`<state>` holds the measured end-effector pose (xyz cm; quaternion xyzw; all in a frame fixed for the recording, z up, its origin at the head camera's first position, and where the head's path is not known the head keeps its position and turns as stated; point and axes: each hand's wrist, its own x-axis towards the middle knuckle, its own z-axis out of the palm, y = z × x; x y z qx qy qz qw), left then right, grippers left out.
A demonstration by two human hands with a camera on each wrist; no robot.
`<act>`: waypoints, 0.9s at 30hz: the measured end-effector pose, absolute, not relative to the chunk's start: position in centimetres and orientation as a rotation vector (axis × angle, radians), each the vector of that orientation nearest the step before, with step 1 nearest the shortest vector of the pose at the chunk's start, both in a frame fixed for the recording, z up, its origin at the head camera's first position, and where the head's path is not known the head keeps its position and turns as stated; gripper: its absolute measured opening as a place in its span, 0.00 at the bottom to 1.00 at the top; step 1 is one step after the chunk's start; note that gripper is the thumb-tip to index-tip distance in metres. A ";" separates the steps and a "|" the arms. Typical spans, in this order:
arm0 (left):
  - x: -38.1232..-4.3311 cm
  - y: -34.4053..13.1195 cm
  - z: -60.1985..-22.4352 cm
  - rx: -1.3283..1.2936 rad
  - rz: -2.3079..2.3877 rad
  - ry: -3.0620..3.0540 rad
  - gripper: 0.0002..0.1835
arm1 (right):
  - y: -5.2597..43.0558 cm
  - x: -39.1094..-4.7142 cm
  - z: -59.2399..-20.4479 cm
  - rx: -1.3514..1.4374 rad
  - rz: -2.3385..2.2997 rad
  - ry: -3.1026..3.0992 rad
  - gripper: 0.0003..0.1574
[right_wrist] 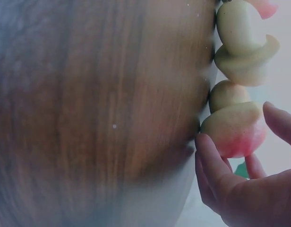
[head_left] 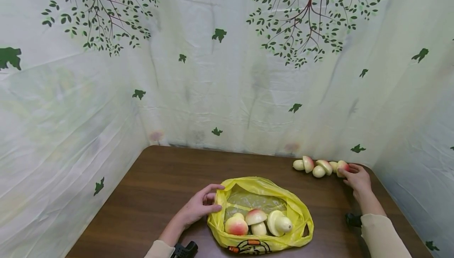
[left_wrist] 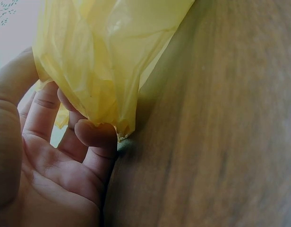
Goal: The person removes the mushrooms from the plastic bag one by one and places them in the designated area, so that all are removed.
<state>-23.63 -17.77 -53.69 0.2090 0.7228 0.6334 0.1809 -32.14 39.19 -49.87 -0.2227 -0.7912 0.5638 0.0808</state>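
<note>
A yellow plastic bag (head_left: 306, 210) lies with its mouth spread wide. Inside it sit three toy mushrooms: one with its pink cap (head_left: 237, 225) showing, one with a red-tinted cap (head_left: 256, 217), and a pale one (head_left: 279, 223). My left hand (head_left: 198, 207) holds the bag's left rim, with fingers bent at the yellow plastic (left_wrist: 103, 61). At the far right of the table, my right hand (head_left: 357, 179) grips the red-and-cream cap of a toy mushroom (right_wrist: 234, 130) between thumb and fingers. That mushroom is at the right end of a row.
Two more mushrooms, a left one (head_left: 304, 164) and a middle one (head_left: 322, 168), lie in the row along the back edge of the brown wooden table (head_left: 170, 175). Leaf-printed cloth (head_left: 227, 92) hangs behind the table and at both sides.
</note>
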 end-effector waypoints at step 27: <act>-23.5 -17.7 -53.6 0.618 1.819 1.987 0.32 | 38.0 -29.0 -45.6 -0.540 1.621 -2.430 0.50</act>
